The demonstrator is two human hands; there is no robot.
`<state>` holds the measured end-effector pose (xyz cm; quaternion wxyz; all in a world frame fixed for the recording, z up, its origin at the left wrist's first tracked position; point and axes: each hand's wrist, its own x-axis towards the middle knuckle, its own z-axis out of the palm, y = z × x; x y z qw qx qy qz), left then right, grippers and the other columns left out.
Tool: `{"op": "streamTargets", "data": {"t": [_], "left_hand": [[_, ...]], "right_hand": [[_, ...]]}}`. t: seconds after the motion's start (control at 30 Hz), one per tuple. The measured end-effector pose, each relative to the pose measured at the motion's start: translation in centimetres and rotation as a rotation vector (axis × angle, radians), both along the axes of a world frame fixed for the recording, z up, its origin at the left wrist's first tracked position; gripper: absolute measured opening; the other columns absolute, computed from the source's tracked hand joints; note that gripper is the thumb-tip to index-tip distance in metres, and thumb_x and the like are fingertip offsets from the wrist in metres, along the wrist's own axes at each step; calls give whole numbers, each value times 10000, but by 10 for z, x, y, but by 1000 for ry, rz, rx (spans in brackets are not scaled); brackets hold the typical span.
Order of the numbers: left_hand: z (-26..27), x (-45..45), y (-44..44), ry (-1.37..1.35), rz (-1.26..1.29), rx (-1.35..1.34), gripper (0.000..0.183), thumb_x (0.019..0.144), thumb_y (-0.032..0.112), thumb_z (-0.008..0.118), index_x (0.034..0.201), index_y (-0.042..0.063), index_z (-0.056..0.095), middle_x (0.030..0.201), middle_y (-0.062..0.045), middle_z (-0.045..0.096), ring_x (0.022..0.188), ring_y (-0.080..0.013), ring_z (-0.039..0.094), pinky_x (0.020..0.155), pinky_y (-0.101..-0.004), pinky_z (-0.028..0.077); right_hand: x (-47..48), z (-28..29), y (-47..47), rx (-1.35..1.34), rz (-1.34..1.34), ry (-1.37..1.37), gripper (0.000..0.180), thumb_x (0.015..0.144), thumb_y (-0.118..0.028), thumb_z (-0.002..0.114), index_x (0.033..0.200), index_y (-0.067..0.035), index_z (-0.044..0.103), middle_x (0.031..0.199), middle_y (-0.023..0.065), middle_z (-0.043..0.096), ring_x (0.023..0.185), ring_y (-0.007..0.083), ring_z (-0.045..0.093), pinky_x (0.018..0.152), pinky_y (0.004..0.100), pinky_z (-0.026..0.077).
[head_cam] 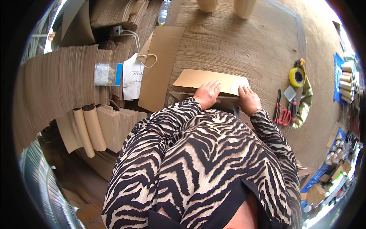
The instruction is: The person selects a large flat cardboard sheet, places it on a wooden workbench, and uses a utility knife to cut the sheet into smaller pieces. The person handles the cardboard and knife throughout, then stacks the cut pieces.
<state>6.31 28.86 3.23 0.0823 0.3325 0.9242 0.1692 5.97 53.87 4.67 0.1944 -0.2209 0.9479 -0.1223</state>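
Observation:
A folded piece of brown corrugated cardboard (211, 77) lies before me near the front of the wooden tabletop, its upper panel bent along a crease and slightly raised. My left hand (207, 95) rests over its near edge, fingers flat on the panel and thumb tucked low. At the right end, my right hand (249, 100) has its fingertips over the same edge; its thumb is hidden. Layered cardboard shows below the panel, partly covered by my hands. To the right lie red-handled scissors (284, 116), a red and black utility knife (277, 106) and a yellow roll of tape (292, 80).
Tall stacks of flat cardboard (60, 80) line the left side. A loose cardboard sheet (161, 68), a paper with handwriting (132, 78) and a white cable (137, 40) lie nearer. Two pale cylinders (244, 8) stand at the far edge. Cardboard tubes (95, 128) hang lower left.

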Motion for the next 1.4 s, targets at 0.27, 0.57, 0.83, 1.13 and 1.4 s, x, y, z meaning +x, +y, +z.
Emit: {"op": "streamTargets", "data": {"t": [0.27,0.57,0.83,1.13,1.4], "left_hand": [[-23,-5,2,215,24,88,428,788,281,595,1082,-30,599,1094,-175,642,1005,-271,617,856,-353,496],[-44,2,8,283,81,275,181,728,214,568,782,65,654,818,-80,632,799,-218,608,706,-354,484],[-35,11,16,299,93,122,211,744,239,629,855,61,603,794,-94,598,698,-235,619,574,-344,497],[-3,-5,35,-148,-59,65,624,797,332,695,1247,-50,493,1324,-253,508,1224,-357,510,1015,-418,424],[-15,14,45,-200,63,-61,646,856,365,640,1342,-4,429,1375,-237,466,1279,-351,457,1063,-442,378]], "right_hand": [[-12,9,-15,268,-23,-205,857,698,-333,798,1397,-48,391,1382,168,475,1213,345,510,984,399,450],[-16,6,-15,255,44,-231,864,700,-316,806,1396,-13,391,1394,202,465,1257,336,482,1036,401,410],[-41,-9,7,381,361,-220,828,738,-427,736,1374,-8,410,1362,182,492,1278,316,465,1056,376,395],[-20,12,1,128,196,-68,656,698,-366,763,1202,-25,519,1204,144,564,1133,317,549,919,400,473],[5,-19,18,-161,161,261,463,735,-319,689,1081,-36,570,1083,109,580,1076,281,548,878,377,474]]}}
